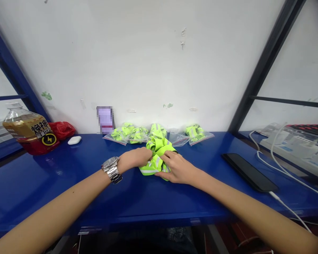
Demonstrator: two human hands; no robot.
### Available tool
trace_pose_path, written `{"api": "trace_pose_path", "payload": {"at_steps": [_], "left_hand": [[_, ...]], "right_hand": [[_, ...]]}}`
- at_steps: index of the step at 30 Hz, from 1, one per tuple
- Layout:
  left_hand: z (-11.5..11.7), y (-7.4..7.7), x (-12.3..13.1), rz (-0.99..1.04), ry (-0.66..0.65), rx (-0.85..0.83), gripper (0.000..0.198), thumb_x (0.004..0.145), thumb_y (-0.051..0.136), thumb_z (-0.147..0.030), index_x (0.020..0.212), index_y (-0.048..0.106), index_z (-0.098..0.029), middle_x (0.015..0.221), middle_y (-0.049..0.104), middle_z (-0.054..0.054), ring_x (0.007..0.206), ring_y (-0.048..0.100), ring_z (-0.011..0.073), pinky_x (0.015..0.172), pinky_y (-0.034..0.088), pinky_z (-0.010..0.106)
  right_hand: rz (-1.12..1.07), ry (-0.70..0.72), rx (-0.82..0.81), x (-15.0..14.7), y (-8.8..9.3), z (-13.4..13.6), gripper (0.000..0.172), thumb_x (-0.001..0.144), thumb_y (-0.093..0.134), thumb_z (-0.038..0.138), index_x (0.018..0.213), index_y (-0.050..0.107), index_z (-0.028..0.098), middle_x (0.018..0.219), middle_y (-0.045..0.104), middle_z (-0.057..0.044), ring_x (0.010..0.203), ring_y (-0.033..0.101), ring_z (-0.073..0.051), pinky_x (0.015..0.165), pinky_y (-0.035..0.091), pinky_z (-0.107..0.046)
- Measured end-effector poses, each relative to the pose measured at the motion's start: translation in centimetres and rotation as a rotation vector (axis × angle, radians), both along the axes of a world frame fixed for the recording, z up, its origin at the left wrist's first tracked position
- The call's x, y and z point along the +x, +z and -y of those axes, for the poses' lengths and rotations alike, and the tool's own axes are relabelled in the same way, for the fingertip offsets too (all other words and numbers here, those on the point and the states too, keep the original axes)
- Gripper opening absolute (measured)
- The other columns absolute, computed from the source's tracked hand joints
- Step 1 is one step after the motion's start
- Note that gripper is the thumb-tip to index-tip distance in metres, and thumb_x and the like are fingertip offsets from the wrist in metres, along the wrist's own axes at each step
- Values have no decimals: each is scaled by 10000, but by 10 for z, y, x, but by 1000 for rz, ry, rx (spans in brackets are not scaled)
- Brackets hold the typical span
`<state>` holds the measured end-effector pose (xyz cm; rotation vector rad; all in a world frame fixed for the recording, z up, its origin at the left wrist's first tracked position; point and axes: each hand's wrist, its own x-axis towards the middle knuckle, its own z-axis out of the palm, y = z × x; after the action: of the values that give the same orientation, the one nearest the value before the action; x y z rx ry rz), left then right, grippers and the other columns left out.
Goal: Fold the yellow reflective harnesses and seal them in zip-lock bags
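Observation:
A bundle of neon-yellow reflective straps (160, 144) with silver stripes lies on the blue table (137, 201) in front of me. My left hand (138, 157), with a metal watch (111, 168) on the wrist, is closed in a fist at the bundle's left side, gripping the strap. From the right, my right hand (178, 168) clasps the near part of the bundle between thumb and fingers. Both hands cover some of the straps. Behind them, similar yellow strap bundles sit in or on clear zip bags (178, 138) along the wall.
At left stand a drink bottle (31, 130), a red plastic bag (62, 129) and a white earbud case (74, 140). A blurred-out purple item (105, 119) leans on the wall. At right lie a charging phone (249, 171), white cables (281, 169) and a power strip (299, 146).

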<state>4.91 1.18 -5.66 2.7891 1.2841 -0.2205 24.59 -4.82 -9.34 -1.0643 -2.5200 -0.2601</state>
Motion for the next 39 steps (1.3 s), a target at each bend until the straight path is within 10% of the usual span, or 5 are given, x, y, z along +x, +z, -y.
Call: {"api": "trace_pose_path", "payload": {"at_steps": [6,13,23,31,39], "left_hand": [[25,-27,-10,216,-94,529,192,830,410,-49,963,514,-140,930,551,113,844,551,244,751,488,378],[41,-33,-32,561,-283,674,344,914,337,-71,1228,445,-159,1091,587,132,1041,556,227,903,485,385],[45,-27,-19,316,-465,402,728,890,439,-603,1421,286,-129,1393,463,215,1305,432,318,1038,397,461],[31,-29,-10,213,-369,459,452,973,338,-473,1245,429,-124,1103,584,146,982,587,269,799,471,372],[34,-27,1,160,-387,522,353,1007,245,-338,1034,518,-117,953,582,128,911,555,249,797,436,367]], "right_hand": [[58,7,-20,4,-1,-8,450,921,461,521,837,613,107,844,557,-97,749,540,-197,695,441,-326],[25,44,-101,6,8,-15,443,908,503,504,730,616,114,783,537,-59,666,495,-147,648,377,-292],[-109,24,-198,7,8,-14,474,905,478,547,673,561,143,737,499,-21,647,464,-121,628,349,-262],[-149,69,-224,19,15,12,607,863,541,535,1324,387,171,1185,550,-143,994,564,-251,775,481,-369],[62,111,148,12,1,-5,182,929,457,185,1082,537,126,997,604,-147,968,550,-261,830,459,-403]]}}
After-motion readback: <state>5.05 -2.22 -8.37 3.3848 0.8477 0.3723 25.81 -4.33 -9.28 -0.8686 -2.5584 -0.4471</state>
